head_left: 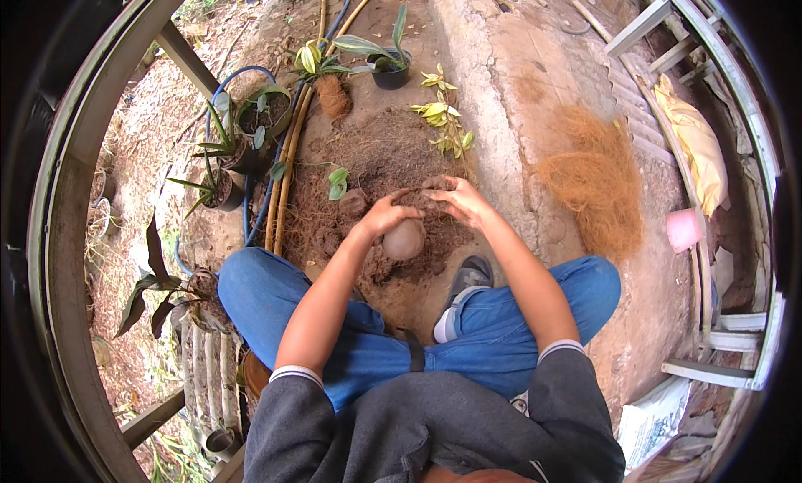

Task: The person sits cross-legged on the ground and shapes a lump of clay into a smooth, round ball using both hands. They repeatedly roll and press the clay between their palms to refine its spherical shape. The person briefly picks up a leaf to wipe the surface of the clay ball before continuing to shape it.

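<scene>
My left hand (387, 217) curves its fingers at the edge of a dark clump of soil (420, 202), just above a smooth, round grey-brown object (403, 240). Facing it from the other side, my right hand (462, 201) presses its thumb and fingers on the same soil. The clump blends into the loose soil heap (376, 153) behind, so its full shape is hard to make out. A round lump of soil (353, 202) lies left of my left hand, close to a small green-leaved cutting (337, 182).
Orange-brown coir fibre (591, 178) lies on the concrete at right, near a pink pot (683, 230) and yellow sack (692, 145). Potted plants (391, 70) and a fibre-wrapped plant ball (334, 97) stand beyond the soil. Bamboo poles (288, 170) and a blue hose run at left.
</scene>
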The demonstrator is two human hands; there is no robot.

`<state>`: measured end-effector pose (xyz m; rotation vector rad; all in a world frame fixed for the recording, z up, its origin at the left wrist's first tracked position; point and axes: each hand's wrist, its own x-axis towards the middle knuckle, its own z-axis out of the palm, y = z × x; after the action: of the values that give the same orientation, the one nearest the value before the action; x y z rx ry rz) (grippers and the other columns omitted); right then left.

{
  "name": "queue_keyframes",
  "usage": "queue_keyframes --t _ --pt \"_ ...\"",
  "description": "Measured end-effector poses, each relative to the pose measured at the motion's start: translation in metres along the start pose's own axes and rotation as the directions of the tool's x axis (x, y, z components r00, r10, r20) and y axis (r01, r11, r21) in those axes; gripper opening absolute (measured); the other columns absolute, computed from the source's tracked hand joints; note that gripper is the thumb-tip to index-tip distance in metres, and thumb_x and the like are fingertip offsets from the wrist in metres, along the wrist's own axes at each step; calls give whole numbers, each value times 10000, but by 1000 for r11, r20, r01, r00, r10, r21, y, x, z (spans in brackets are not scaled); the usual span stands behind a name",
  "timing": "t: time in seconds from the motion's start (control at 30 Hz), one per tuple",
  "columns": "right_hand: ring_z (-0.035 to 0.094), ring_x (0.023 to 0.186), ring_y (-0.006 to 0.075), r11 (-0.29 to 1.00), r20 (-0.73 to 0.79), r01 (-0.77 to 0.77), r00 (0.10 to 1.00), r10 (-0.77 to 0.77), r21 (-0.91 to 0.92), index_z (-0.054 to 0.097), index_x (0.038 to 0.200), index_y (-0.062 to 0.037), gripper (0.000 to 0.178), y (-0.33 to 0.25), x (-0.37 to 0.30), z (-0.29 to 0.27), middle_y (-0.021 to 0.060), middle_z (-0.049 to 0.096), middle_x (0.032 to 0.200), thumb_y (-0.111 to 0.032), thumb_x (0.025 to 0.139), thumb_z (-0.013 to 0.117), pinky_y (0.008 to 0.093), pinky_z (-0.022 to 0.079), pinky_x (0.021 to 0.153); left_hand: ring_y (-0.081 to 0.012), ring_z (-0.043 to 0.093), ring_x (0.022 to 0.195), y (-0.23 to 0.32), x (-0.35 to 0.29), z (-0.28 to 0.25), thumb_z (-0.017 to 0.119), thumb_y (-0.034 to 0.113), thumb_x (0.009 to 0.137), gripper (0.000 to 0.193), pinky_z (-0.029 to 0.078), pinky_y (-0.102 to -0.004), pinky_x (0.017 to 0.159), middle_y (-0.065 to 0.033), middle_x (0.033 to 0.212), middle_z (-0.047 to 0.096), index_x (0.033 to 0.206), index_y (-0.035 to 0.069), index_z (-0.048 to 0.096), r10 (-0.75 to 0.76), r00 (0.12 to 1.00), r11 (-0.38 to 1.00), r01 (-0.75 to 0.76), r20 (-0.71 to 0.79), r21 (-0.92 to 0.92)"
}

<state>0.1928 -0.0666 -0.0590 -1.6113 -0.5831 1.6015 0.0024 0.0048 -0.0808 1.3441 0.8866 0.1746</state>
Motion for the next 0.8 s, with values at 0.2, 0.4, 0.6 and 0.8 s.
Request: queue_keyframes --t 0.2,0.4,0.6,0.8 --pt "583 1016 177 998 99 58 993 -57 -7 575 1166 -49 402 3 2 -3 88 587 1166 -105 788 699 420 425 899 -221 570 1032 3 0 11 710 345 777 617 426 -331 907 -182 1128 609 1201 -71 541 -33 994 999 31 101 15" --pt "601 897 138 946 15 159 987 -162 -281 602 1095 -25 298 -3 10 -16 95 615 1076 -81 810 670 321 510 749 -243 600 1001 -20 14 7 703 338 774 594 455 -336 854 -196 1093 629 1156 -94 562 -88 994 947 104 -67 305" --pt "630 819 158 999 -354 43 934 -46 -16 452 1275 -45 417 -16 8 -31 128 619 1078 -192 901 565 334 553 752 -321 621 1003 -25 14 1 723 417 702 612 467 -369 870 -264 1050 629 1027 -93 629 -210 965 903 254 -160 346" --pt "609 752 168 923 -128 131 988 -90 361 519 1163 -35 372 2 10 -37 96 620 931 -331 936 517 310 558 664 -328 616 971 -42 25 17 711 407 717 620 481 -381 832 -263 1033 620 1019 -125 607 -102 927 926 221 -360 305"
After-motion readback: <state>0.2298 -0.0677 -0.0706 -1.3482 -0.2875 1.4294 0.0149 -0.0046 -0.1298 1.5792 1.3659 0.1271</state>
